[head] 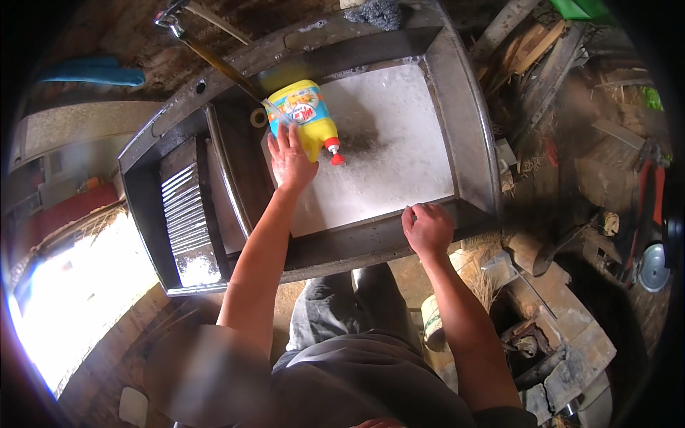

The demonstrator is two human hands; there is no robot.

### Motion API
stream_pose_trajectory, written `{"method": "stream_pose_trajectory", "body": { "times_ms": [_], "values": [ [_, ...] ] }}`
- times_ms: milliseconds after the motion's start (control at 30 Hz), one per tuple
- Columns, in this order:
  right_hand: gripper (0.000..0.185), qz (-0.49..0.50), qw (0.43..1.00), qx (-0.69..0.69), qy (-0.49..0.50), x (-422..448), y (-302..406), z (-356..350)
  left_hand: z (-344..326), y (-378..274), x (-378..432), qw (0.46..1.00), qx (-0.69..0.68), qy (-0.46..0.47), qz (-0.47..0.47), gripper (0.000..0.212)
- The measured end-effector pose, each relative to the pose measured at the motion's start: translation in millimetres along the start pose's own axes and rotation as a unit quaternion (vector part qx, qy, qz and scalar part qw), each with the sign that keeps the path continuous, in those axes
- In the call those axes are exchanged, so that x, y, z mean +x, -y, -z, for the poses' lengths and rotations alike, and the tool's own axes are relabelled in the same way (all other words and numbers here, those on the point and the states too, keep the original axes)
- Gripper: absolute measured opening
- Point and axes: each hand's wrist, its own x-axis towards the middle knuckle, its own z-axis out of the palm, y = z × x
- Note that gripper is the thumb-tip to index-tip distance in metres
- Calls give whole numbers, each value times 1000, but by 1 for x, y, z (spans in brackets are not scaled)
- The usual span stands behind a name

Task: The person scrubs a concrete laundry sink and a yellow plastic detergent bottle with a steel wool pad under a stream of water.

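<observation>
My left hand [293,163] grips the lower side of a yellow plastic pump bottle [317,128], its fingers spread along the bottle. The bottle has a blue and orange label with writing and a red-and-white pump head. It is tilted over cloudy, whitish water [396,134] in the large basin of a dark sink [471,123]. A thin stream from the tap pipe [219,59] runs onto the bottle beside my fingers. My right hand [428,230] is curled into a fist over the basin's near wall, and nothing shows in it.
Left of the basin is a ribbed washboard section [184,214] behind a divider [227,166]. A grey scouring pad [374,13] lies on the far rim, and a blue cloth [91,72] beyond the left corner. Wood planks [540,69] and a brick stove [578,353] stand to the right.
</observation>
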Motion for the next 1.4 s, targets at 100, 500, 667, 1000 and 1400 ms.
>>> {"method": "stream_pose_trajectory", "body": {
  "times_ms": [100,500,667,1000,1400],
  "values": [
    [26,-1,1000,-15,-11,-2,-1,-1,1,-4,-1,1000,-2,20,17,103],
    [23,-19,999,-32,-3,-4,-4,3,82,-23,21,999,-23,33,-11,69],
    [22,-23,999,-12,30,0,1,8,109,4,71,999,-22,18,-44,55],
    [24,-44,996,-10,71,-2,-4,7,118,7,79,986,-103,112,-74,61],
    [27,-77,986,-49,139,4,2,12,107,6,85,988,-132,78,-28,46]
  ]
}}
